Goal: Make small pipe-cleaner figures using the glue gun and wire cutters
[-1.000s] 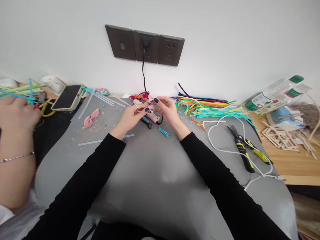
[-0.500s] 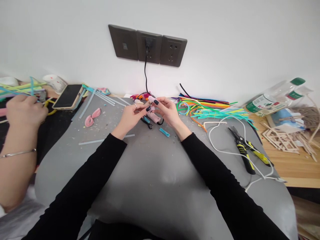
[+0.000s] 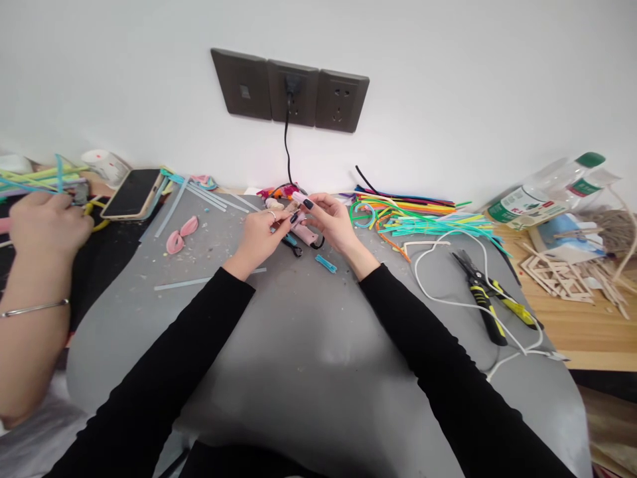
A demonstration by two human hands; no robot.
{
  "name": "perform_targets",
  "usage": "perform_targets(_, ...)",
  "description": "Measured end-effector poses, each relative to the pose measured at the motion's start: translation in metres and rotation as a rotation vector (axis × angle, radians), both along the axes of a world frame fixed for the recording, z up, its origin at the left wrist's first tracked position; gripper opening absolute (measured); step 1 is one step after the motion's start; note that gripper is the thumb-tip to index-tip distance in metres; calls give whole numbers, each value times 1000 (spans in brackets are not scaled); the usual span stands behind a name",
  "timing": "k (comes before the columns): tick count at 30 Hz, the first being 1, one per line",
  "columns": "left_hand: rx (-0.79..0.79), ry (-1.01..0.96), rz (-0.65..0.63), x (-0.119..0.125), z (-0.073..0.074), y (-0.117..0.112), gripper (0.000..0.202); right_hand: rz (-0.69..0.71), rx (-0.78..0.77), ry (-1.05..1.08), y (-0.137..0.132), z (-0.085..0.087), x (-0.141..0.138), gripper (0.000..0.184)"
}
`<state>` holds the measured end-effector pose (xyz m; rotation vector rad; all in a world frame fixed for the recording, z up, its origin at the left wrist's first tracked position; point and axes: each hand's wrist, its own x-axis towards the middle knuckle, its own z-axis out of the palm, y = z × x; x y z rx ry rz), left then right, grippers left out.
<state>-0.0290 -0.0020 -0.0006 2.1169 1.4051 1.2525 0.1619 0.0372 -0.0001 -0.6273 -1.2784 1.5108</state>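
Note:
My left hand (image 3: 262, 236) and my right hand (image 3: 331, 222) meet above the far part of the grey mat (image 3: 298, 345). Between the right thumb and fingers is a small pale pink piece (image 3: 299, 198), partly covered by them. The left thumb and forefinger are pinched together close to it; what they hold is too hidden to name. Just beneath the hands lies a pink glue gun (image 3: 305, 234) with a black cord, largely covered. Dark-handled pliers (image 3: 293, 249) show beside it, also partly hidden. A short teal piece (image 3: 326, 263) rests on the mat nearby.
Colourful pipe cleaners (image 3: 423, 212) lie along the wall. Pliers with black-yellow handles (image 3: 485, 299) and a white cable (image 3: 423, 292) are at right, beyond them a bottle (image 3: 542, 189). At left are a pink bow (image 3: 182, 235), glue sticks (image 3: 182, 284), a phone (image 3: 133, 192) and another person's hand (image 3: 50, 222).
My left fingers have shifted slightly toward the piece in my right hand. The right hand keeps nearly the same hold. The whole view has moved slightly.

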Motion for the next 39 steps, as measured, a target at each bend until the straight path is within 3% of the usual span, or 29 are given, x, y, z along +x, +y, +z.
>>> perform_targets(8, 100, 118, -8, 0, -2, 0, 29, -14, -41, 12, 0, 2, 0, 47)
perform_targets(14, 50, 139, -35, -1, 1, -2, 29, 3, -46, 40, 0, 3, 0, 47)
perform_targets(19, 10, 53, -137, -3, 5, -5, 28, -18, -67, 54, 1, 2, 0, 51)
perform_targets(24, -56, 3, -42, 0, 4, -3, 35, -22, -71, 51, 1, 2, -1, 52)
perform_targets(29, -107, -132, -19, 2, -1, 0, 30, -38, -26, 24, 0, 2, -1, 52)
perform_targets(39, -110, -168, 33, 2, 2, -1, 17, -15, -6, 4, -5, 7, -2, 50)
